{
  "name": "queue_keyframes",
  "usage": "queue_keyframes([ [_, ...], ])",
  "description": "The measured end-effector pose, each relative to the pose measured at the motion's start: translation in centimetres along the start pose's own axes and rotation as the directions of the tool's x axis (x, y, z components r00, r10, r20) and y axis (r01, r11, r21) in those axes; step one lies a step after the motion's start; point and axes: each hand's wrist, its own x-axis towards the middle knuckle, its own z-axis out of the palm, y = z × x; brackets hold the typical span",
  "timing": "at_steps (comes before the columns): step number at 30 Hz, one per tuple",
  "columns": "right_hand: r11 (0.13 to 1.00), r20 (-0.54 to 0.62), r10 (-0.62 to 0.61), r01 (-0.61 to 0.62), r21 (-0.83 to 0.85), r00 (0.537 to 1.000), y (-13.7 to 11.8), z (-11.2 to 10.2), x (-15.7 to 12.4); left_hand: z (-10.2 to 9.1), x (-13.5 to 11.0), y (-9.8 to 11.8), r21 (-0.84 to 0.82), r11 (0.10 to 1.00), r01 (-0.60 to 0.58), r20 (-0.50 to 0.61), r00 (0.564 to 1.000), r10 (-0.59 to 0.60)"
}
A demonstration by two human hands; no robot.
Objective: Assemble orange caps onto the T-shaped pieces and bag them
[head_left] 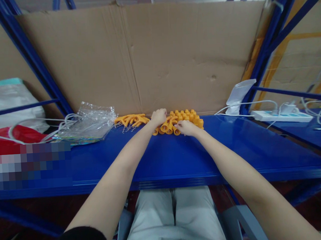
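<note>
A cluster of small orange plastic parts [189, 117] lies at the back of the blue shelf [179, 158], against the cardboard. My left hand [158, 117] rests on the left side of this cluster with its fingers curled round some orange pieces. My right hand [185, 127] pinches an orange piece at the cluster's front. A second heap of long orange pieces with small metal chains [130, 120] lies just left of my left hand.
A clear plastic bag [90, 122] and white cables [41, 125] lie at the left. A white power strip [281, 116] with plugs and cables sits at the right. A cardboard sheet [145, 55] backs the shelf, between blue frame posts [31, 59].
</note>
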Motion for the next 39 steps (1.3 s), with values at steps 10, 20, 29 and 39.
queue_keyframes([
  [10,0.999,0.043,0.01,-0.008,-0.048,0.999,-0.2,-0.2,0.3,-1.8,-1.3,-2.0,-0.252,0.965,-0.071,0.001,0.997,0.073],
  [20,0.995,0.089,-0.072,0.065,0.079,0.993,-0.2,0.2,-0.1,1.3,-5.7,-3.1,-0.321,0.874,-0.364,0.06,0.913,0.403],
  [29,0.999,0.014,-0.045,0.044,0.013,0.999,0.9,1.4,0.7,2.3,-4.4,-2.6,-0.319,0.894,-0.315,0.042,0.938,0.345],
  [39,1.0,0.001,-0.026,0.026,0.009,1.0,1.0,1.4,0.6,-0.2,-4.1,-3.5,-0.298,0.946,-0.13,0.012,0.99,0.14],
])
